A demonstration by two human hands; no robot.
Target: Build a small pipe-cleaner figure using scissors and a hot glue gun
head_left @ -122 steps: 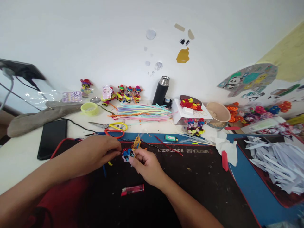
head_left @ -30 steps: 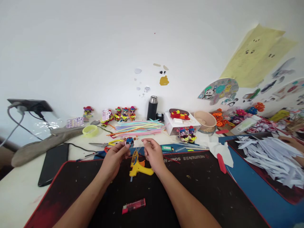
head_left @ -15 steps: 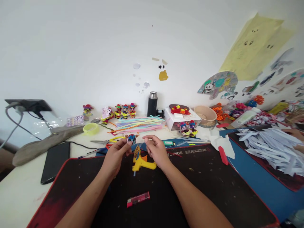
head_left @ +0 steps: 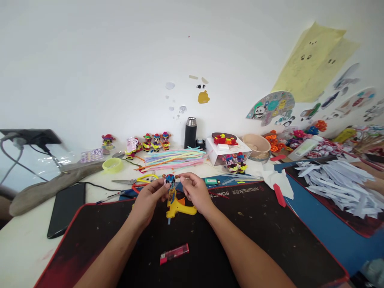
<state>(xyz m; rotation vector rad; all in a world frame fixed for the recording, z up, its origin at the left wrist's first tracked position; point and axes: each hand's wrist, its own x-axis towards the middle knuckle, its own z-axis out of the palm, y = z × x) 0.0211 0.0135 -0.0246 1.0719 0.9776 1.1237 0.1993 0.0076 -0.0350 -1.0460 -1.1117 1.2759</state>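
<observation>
A small doll figure with a blue headpiece (head_left: 170,179) is pinched between the thumb and fingers of my left hand (head_left: 149,199). My right hand (head_left: 196,193) is closed in a pinch, its fingertips touching or very near the right side of the figure. Whatever those fingertips hold is too small to make out. Just below the figure, between my hands, a yellow glue gun (head_left: 181,208) lies on the black mat (head_left: 252,224). Closer to me rests a pink lighter (head_left: 174,253).
Colourful pipe cleaners (head_left: 174,158) lie behind my hands, near a black flask (head_left: 190,134). Scissors (head_left: 127,181) are at left. Finished dolls (head_left: 156,142) stand along the wall, others by a white box (head_left: 214,154). At right, another person's arm (head_left: 370,174) reaches over paper strips (head_left: 339,186).
My left hand has brought the doll figure rightward, toward my right fingertips, closing the gap between them. The whole view has shifted slightly. The glue gun and lighter stay put.
</observation>
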